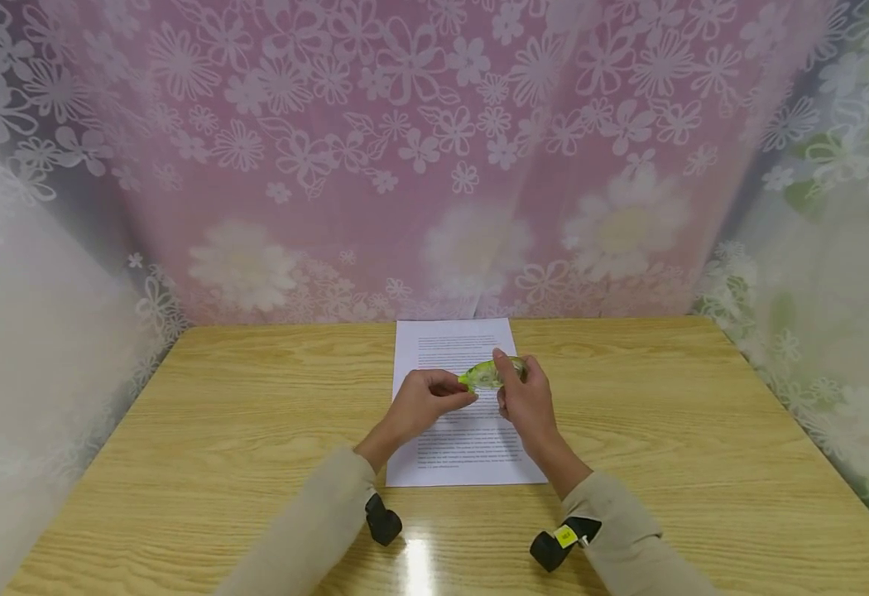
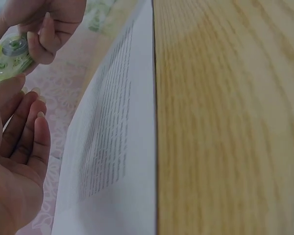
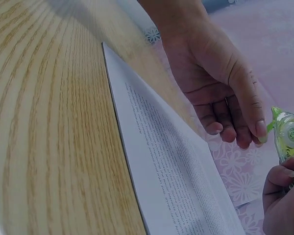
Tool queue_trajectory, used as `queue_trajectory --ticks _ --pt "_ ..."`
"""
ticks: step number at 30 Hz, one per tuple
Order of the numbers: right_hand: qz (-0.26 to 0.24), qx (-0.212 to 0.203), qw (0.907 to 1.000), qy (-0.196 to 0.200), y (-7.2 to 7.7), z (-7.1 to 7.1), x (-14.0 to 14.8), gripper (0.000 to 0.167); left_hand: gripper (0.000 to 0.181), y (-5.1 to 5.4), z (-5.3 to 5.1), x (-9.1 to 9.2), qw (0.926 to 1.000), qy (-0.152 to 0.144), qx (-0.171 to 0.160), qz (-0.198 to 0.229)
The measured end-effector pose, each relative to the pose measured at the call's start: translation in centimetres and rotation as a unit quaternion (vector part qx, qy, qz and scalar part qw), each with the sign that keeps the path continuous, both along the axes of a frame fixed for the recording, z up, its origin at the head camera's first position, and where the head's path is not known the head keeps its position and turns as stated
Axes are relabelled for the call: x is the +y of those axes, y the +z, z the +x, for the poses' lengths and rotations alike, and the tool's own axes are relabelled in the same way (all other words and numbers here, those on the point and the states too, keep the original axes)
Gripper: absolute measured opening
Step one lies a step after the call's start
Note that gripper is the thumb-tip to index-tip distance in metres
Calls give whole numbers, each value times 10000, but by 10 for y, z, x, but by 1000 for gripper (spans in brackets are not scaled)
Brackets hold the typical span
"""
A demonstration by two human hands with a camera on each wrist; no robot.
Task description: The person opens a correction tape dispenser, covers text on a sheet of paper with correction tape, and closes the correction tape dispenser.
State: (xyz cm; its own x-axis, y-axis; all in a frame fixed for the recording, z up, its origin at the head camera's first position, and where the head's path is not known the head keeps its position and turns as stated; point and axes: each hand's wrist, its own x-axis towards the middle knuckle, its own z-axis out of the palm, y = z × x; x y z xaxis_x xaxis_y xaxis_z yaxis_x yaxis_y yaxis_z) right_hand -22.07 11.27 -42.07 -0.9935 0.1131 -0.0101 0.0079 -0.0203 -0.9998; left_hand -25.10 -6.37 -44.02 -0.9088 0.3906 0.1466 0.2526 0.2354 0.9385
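Observation:
A clear and yellow-green correction tape dispenser [image 1: 485, 375] is held above the printed sheet [image 1: 405, 463]. The right hand [image 1: 530, 406] grips its rounded end, thumb on top; in the right wrist view the same dispenser [image 3: 288, 134] shows a green tip beside the other hand's thumb. My left hand [image 1: 421, 404] is at the tip end, fingers loosely bent; whether it touches the tip cannot be told. In the left wrist view the left hand [image 2: 19, 147] has its palm side showing, below the dispenser [image 2: 11, 56] and the right hand [image 2: 51, 27].
The printed sheet lies on a wood-grain table [image 1: 256, 397], its far end near the table's back edge. A pink floral curtain [image 1: 375, 182] hangs behind, with pale floral curtains [image 1: 814, 290] at the sides. Black wrist devices [image 1: 384, 521] sit at both sleeves.

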Motion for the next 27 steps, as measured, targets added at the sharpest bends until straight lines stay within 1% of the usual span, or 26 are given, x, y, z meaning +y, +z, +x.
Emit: queue_trajectory --ticks 6,11,13,15,17,20,21,23,25,26,27 --pt "-210 20 9998 3 -1 0 -2 54 18 -4 2 5 9992 50 -191 344" --pt "-399 78 9992 -22 -1 0 -5 50 19 -6 3 7 9970 54 -383 664" --pt "-527 63 9986 -73 -1 0 -5 48 21 -5 2 5 9971 16 -397 642" --pt "-793 65 9967 -142 -1 -1 -4 45 26 -4 0 1 9982 16 -323 514" --pt "-1086 69 9939 -207 0 -2 -3 44 34 0 -4 -6 9992 106 -217 331" --pt "-1434 63 9892 -287 1 -5 1 42 40 7 -13 -24 9986 494 64 -183" --pt "-1478 41 9885 -320 2 -5 2 42 40 9 -16 -31 9970 635 151 -407" --pt "-1512 -24 9877 -404 2 -6 5 42 39 12 -23 -45 9900 916 356 -1015" --pt "-1470 -108 9879 -489 3 -7 8 42 42 13 -30 -57 9765 1060 548 -1795" --pt "-1445 -137 9881 -513 3 -7 9 42 44 13 -32 -63 9675 1059 653 -2202" --pt "-1433 -178 9881 -539 3 -7 10 42 47 13 -35 -67 9566 1015 766 -2624"
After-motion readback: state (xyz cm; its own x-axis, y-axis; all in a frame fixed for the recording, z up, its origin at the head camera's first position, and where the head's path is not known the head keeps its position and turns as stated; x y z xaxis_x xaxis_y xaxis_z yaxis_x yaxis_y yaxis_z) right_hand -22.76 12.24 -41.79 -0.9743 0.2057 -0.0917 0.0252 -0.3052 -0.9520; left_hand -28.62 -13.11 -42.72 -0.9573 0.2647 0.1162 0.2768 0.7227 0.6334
